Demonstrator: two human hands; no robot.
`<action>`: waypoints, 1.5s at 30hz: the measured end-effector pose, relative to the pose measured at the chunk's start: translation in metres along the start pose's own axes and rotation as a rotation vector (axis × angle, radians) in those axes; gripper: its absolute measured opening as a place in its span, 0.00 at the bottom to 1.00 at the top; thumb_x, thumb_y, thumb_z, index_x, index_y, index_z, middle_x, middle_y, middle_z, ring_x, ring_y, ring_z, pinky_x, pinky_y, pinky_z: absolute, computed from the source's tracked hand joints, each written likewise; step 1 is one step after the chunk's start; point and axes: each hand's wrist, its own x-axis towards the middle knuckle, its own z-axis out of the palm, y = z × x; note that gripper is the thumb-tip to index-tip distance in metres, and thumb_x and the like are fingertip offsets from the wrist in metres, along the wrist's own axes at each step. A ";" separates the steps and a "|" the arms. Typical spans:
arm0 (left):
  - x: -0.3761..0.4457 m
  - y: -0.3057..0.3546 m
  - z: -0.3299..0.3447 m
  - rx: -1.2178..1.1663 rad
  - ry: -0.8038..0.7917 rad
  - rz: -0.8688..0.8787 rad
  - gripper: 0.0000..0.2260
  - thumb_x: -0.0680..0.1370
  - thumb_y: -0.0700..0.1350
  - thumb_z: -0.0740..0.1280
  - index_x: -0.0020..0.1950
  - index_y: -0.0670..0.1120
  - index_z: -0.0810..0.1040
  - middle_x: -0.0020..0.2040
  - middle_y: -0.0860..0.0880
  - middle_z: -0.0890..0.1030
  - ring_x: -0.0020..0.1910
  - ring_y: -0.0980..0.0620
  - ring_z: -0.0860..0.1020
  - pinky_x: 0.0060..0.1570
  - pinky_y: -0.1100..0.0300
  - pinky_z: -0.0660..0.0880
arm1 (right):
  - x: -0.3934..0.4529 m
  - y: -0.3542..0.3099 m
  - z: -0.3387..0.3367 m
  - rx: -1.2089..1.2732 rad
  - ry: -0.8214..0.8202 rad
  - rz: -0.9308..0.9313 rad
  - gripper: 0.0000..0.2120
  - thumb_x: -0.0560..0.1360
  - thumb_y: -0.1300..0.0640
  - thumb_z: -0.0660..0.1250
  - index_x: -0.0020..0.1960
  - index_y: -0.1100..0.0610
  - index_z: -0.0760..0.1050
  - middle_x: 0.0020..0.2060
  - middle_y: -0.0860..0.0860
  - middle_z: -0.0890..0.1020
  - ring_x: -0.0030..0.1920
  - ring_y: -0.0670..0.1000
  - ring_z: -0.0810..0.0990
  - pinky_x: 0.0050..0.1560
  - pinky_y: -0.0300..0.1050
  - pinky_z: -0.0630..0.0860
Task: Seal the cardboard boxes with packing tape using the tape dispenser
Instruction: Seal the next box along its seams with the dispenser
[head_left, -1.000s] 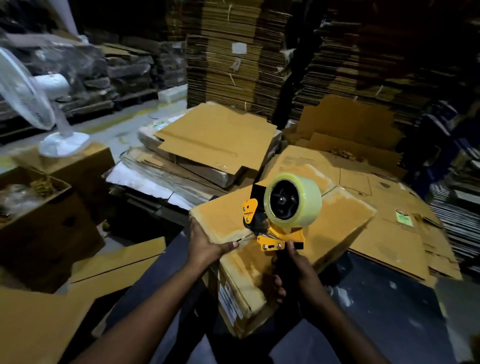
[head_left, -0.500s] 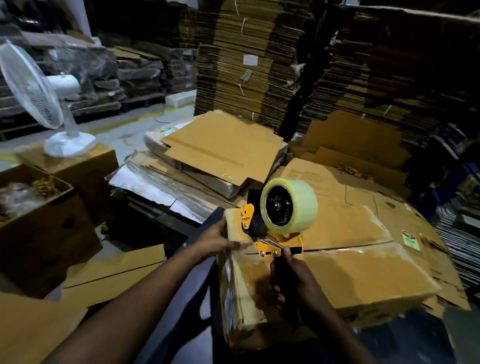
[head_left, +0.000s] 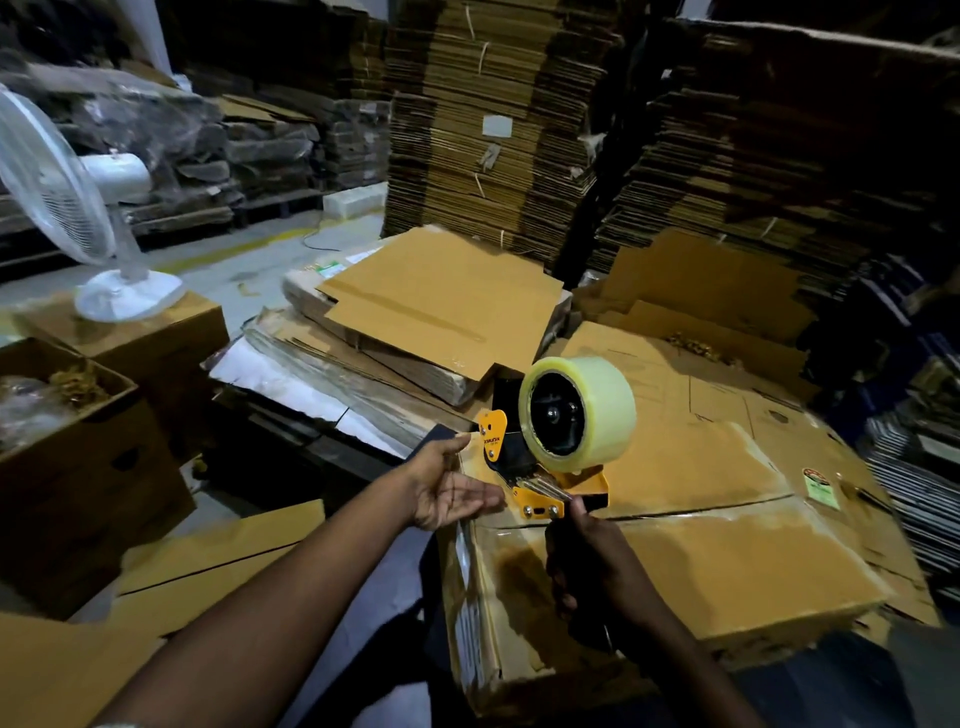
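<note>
Right hand (head_left: 597, 564) had its grip wrapped around the black handle of the tape dispenser (head_left: 545, 467), fingers curled tight on it. Dispenser was orange and black, carrying a fat roll of clear tape (head_left: 579, 413), and stood at the near-left end of the seam on the cardboard box (head_left: 727, 561). Its front edge sat on or just above the box top; contact could not be told. Left hand (head_left: 452, 486) lay open, palm turned up, fingers straight, just beside the dispenser's left side at the box's left edge and holding nothing. Box lay on a dark table (head_left: 363, 597), top flaps closed, dark seam running left to right; a green label (head_left: 815, 487) on its far right. Flattened cardboard sheets (head_left: 441, 301) were stacked beyond. White fan (head_left: 57, 202) stood on a box at far left.
</note>
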 end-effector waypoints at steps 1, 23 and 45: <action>-0.001 0.001 0.001 0.002 -0.007 0.001 0.33 0.76 0.62 0.63 0.46 0.29 0.83 0.43 0.36 0.85 0.34 0.46 0.85 0.30 0.61 0.80 | 0.000 0.000 0.000 -0.002 0.006 0.004 0.31 0.71 0.29 0.66 0.34 0.57 0.65 0.27 0.56 0.64 0.24 0.50 0.64 0.30 0.44 0.57; 0.010 0.052 0.029 0.710 0.195 0.448 0.15 0.82 0.37 0.61 0.35 0.44 0.69 0.26 0.49 0.72 0.22 0.56 0.71 0.29 0.65 0.69 | -0.014 0.008 0.046 -0.082 0.110 0.082 0.23 0.75 0.37 0.62 0.27 0.50 0.72 0.23 0.50 0.68 0.22 0.49 0.68 0.27 0.40 0.64; 0.052 0.090 -0.024 1.150 0.584 0.572 0.09 0.77 0.38 0.72 0.40 0.34 0.83 0.32 0.43 0.80 0.24 0.57 0.76 0.20 0.70 0.68 | -0.005 0.020 0.059 -0.097 0.197 0.188 0.31 0.70 0.27 0.64 0.30 0.54 0.67 0.25 0.57 0.69 0.22 0.52 0.67 0.28 0.42 0.63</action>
